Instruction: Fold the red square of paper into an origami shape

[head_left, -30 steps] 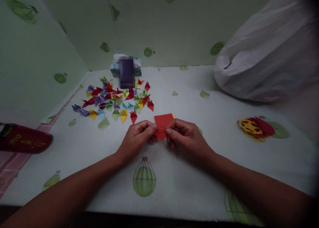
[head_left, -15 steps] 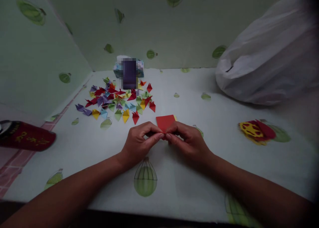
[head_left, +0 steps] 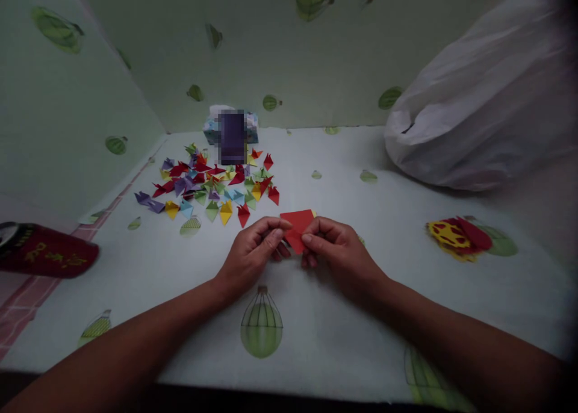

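Observation:
Just in front of me, a small folded piece of red paper (head_left: 295,241) is pinched between the thumb and fingers of my right hand (head_left: 343,247). Its lower end narrows towards a point. My left hand (head_left: 255,247) is at the paper's left side, fingers curled and thumb a little apart from the index fingertip; it does not appear to grip the paper. Right behind lies a red paper square (head_left: 298,217), with a bit of yellow showing at its right corner. Many folded paper cranes (head_left: 212,184) in several colours are spread beyond my left hand.
A tissue box (head_left: 211,130) stands at the back behind a dark, blurred-out upright object (head_left: 232,139). A red can (head_left: 49,250) is at the left edge. On the right are a large white plastic bag (head_left: 460,112) and red and yellow cut-out pieces (head_left: 456,235).
My hands have moved slightly apart; my left thumb and index finger have opened away from the paper. More of the folded red piece now shows, held in my right hand. The view has shifted slightly.

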`<state>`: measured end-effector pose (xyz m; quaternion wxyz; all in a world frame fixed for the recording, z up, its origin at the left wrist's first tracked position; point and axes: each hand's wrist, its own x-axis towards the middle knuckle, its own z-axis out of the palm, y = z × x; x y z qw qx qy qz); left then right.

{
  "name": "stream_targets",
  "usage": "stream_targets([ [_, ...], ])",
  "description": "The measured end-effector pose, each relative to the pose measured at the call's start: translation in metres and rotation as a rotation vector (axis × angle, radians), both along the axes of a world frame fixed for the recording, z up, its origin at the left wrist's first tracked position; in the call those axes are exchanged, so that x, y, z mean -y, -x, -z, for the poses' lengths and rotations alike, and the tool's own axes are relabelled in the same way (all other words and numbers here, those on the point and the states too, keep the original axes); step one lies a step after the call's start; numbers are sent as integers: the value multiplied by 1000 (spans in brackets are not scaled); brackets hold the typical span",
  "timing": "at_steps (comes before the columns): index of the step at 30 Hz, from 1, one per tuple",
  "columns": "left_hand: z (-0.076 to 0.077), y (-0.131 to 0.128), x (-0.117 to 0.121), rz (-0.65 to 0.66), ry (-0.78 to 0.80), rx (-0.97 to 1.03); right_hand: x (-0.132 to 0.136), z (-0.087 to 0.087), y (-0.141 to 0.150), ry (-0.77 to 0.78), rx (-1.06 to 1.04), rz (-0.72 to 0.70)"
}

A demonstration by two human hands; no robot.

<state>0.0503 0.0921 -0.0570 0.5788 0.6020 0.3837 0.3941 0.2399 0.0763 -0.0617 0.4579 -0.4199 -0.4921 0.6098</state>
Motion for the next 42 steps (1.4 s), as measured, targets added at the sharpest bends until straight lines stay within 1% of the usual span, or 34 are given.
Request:
stream_targets([
  [2, 5, 0, -1, 2, -69, 10, -2, 3, 1, 57, -136, 45],
  [4, 8, 0, -2, 21, -194, -32, -2, 4, 3, 115, -224, 75],
  [8, 10, -2, -2, 29, -457, -135, 1, 4, 7, 169, -274, 65],
  [10, 8, -2, -2, -2, -533, -175, 2, 5, 8, 181, -295, 38],
  [12, 7, -2, -2, -31, -546, -207, 3, 6, 8, 194, -310, 19],
  [14, 6, -1, -2, -52, -501, -215, 2, 7, 7, 211, -307, 5],
  [16, 5, -1, -2, -61, -422, -193, 2, 7, 7, 218, -285, -4],
  [22, 5, -4, -1, -50, -33, 0, 3, 4, 7, 129, -126, 45],
  [25, 3, -7, 0, -75, 69, 29, 3, 1, 7, 98, -38, 57],
  [33, -1, -9, 2, -134, 110, -1, 3, 2, 6, 119, 47, -20],
  [42, -2, -8, 3, -155, 114, -14, 4, 3, 6, 143, -2, -37],
])
